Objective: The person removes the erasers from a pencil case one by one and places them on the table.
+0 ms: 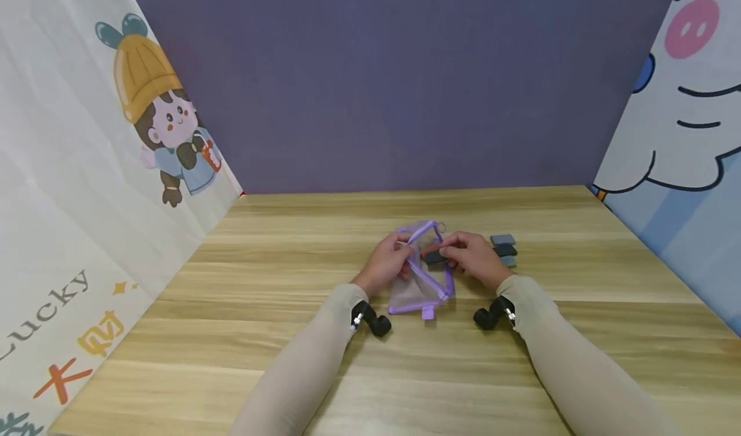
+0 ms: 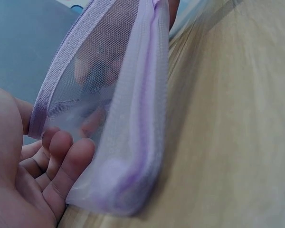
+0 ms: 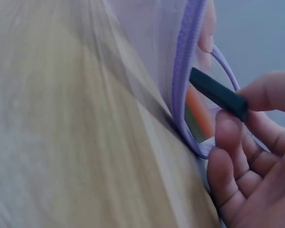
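A mesh zip pouch [image 1: 403, 296] with purple edging lies on the table with its mouth spread towards the right. My left hand [image 1: 389, 263] grips one side of that mouth, the purple band passing between thumb and fingers in the left wrist view. Between thumb and fingertips, my right hand [image 1: 476, 256] pinches a small flat dark green block [image 3: 217, 93]. One end of this block reaches into the opening. Inside the pouch, an orange piece [image 3: 199, 113] and an olive green piece [image 3: 194, 127] show past the zip edge.
Just beyond the right hand lie a grey block [image 1: 502, 238], a black block [image 1: 507, 250] and a teal block [image 1: 508, 262], partly behind the hand. A dark upright panel [image 1: 382, 89] stands along the back of the wooden table [image 1: 278, 262], with printed sheets at both sides.
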Action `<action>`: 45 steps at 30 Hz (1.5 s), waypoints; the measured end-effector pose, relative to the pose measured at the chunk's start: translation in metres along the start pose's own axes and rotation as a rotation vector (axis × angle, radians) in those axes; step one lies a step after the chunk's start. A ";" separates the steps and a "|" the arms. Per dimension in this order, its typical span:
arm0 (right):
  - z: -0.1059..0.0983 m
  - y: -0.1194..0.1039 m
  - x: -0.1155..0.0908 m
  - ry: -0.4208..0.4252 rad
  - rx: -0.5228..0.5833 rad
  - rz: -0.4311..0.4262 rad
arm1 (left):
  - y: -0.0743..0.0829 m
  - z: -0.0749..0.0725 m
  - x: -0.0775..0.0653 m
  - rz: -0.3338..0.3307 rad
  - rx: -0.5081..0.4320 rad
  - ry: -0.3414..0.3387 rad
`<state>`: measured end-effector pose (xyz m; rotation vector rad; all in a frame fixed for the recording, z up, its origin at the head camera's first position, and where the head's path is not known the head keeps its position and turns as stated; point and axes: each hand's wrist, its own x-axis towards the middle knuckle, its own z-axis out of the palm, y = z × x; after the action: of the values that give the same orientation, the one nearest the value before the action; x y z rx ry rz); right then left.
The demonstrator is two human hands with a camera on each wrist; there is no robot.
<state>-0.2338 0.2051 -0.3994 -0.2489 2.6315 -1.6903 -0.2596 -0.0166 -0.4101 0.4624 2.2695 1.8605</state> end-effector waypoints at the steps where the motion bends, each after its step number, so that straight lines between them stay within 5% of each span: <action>1: 0.000 0.001 0.000 0.003 0.007 0.009 | -0.001 0.000 0.000 -0.004 0.005 -0.002; 45: -0.024 -0.004 -0.004 -0.073 0.152 0.029 | 0.001 -0.004 -0.001 -0.007 -0.015 0.019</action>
<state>-0.2310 0.2256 -0.3863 -0.2641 2.4293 -1.8229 -0.2597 -0.0203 -0.4087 0.4359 2.2652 1.8852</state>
